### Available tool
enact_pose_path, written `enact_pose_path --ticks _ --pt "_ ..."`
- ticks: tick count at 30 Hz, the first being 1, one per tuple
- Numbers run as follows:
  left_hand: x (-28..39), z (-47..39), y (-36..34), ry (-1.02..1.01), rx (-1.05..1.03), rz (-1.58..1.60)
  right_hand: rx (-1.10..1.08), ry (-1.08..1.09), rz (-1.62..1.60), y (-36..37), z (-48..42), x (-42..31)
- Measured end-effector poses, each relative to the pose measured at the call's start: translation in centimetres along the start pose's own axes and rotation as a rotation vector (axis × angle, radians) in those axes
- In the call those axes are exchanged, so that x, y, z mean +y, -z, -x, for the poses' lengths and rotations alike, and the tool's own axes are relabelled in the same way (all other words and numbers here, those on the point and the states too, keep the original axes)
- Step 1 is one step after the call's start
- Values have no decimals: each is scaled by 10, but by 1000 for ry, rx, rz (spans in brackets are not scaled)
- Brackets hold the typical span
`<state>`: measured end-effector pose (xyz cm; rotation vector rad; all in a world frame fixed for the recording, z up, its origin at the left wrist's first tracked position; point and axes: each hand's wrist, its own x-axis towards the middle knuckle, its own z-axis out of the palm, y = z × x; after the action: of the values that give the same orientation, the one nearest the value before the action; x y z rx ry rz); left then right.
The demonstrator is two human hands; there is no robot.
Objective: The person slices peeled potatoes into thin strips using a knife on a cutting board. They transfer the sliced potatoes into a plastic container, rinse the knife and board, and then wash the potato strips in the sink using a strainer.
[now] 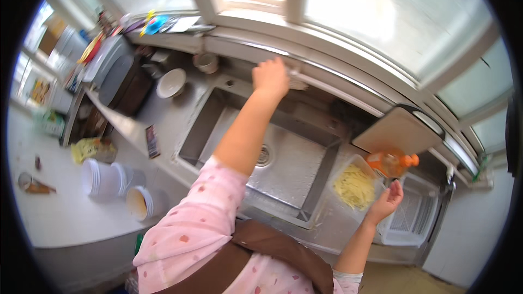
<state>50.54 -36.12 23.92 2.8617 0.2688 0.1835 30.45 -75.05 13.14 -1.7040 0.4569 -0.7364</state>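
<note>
My left hand [271, 76] reaches over the stainless steel sink [286, 171] to the ledge under the window, fingers curled. Just right of it is a pale, blurred object [298, 81]; whether the hand grips anything is hidden. My right hand [386, 203] is palm up with loosely bent fingers, holding nothing visible. It is beside a clear plastic container [333, 171] of pale yellow shreds [354, 188]. Behind that hand lies an orange-capped bottle [388, 163] with an orange label. A white plastic basket [412, 212] sits to its right.
A cutting board [396, 128] leans at the back right. Left of the sink are a white bowl [171, 83], a cup [206, 63] and a dark flat packet [153, 141]. Stacked plastic tubs [98, 177] and a yellow bag [93, 150] stand on the left counter.
</note>
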Motion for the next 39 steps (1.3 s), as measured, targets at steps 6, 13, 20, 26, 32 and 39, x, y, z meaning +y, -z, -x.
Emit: enact_pose_path --ticks 6,13,20,26,32,39 --pt "-60 -10 25 -72 287 454 -692 -139 -460 -169 93 -102" --pt "-84 153 19 -530 174 800 -746 -737 -1014 -238 171 -143" --pt "-168 251 -32 -478 -471 793 -67 -1188 -722 -170 251 -51" --pt "-209 252 -30 -416 -565 637 364 -417 162 17 212 7" --pt "-167 268 -28 -496 -547 590 172 -138 991 52 201 150" --pt "-160 304 -24 -633 -700 470 -87 -22 680 -52 185 103"
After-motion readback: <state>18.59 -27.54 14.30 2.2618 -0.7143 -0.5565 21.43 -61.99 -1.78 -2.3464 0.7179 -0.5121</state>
